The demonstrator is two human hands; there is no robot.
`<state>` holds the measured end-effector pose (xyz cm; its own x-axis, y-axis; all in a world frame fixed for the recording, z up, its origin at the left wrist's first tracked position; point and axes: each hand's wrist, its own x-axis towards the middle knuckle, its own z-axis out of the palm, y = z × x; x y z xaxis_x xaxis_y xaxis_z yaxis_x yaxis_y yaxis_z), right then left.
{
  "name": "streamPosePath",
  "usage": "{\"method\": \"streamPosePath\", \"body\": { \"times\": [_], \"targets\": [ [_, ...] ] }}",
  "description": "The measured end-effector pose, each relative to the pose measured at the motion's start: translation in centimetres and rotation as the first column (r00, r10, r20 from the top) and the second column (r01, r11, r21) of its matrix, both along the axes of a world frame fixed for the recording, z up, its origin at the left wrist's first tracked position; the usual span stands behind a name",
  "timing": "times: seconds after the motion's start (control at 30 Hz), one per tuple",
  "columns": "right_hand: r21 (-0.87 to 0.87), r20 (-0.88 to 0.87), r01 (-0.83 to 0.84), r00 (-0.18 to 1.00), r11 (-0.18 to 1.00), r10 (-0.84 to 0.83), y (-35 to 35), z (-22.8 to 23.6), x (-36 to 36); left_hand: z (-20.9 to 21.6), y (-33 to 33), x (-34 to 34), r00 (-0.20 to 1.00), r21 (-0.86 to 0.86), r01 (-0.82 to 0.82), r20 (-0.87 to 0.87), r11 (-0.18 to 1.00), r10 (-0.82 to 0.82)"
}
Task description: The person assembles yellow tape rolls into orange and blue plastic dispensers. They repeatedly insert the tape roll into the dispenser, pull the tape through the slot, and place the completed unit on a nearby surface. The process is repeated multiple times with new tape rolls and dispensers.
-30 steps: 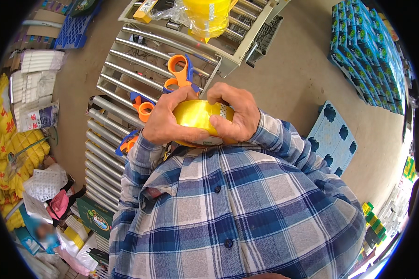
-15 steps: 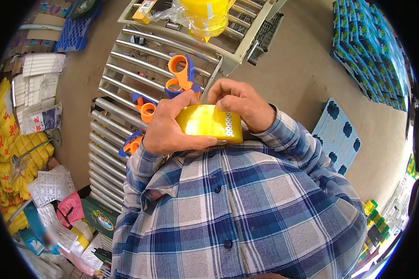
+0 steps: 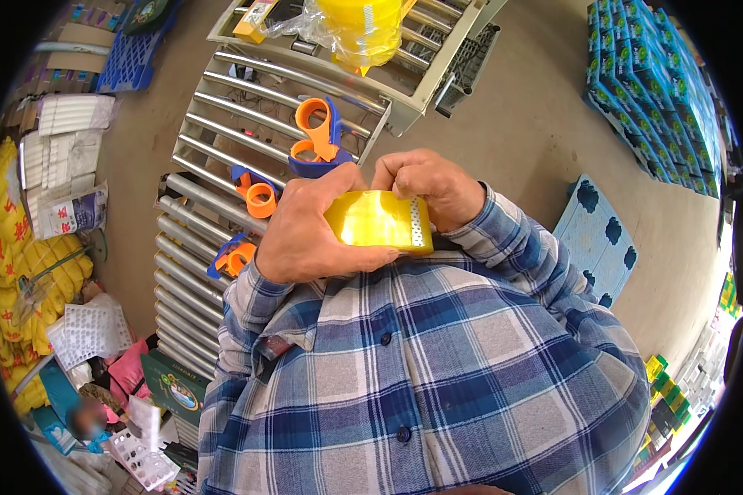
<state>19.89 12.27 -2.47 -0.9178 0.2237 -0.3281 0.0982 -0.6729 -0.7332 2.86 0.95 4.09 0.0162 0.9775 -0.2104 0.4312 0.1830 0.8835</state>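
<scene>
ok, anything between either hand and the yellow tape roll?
Nothing visible. The left hand grips the yellow tape roll; the right hand is at its upper right edge. The nearest blue-and-orange dispenser lies beyond the left hand, not between.

The left hand (image 3: 301, 231) covers the left end of the yellow tape roll (image 3: 371, 227), whose underside is out of sight. At the roll's upper right edge, the right hand (image 3: 437, 191) hides its own inner fingertips; whether they pinch any tape cannot be told. Beyond the roll, a yellow cylinder (image 3: 359, 29) is cut off by the upper edge. Left of the roll, metal rollers (image 3: 194, 286) vanish behind a plaid sleeve (image 3: 252, 299). Far to the roll's lower left, a person's head (image 3: 87, 418) is blurred.
</scene>
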Motion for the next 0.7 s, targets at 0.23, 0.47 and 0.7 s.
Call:
{"method": "streamPosePath", "body": {
  "times": [0.23, 0.47, 0.7],
  "targets": [
    [-0.056, 0.007, 0.019, 1.000, 0.998, -0.018, -0.34, 0.59, 0.20, 0.07, -0.02, 0.30, 0.998, 0.021, -0.021, 0.060, 1.000, 0.020],
    [-0.078, -0.026, 0.026, 0.999, 0.997, -0.029, -0.47, 0.05, 0.41, 0.28, 0.16, 0.29, 1.000, 0.016, 0.001, 0.016, 1.000, -0.001],
    [-0.058, -0.031, 0.016, 0.999, 0.998, -0.018, -0.50, -0.30, 0.33, 0.23, 0.00, 0.14, 0.998, -0.041, -0.019, 0.067, 0.999, 0.021]
  ]
}}
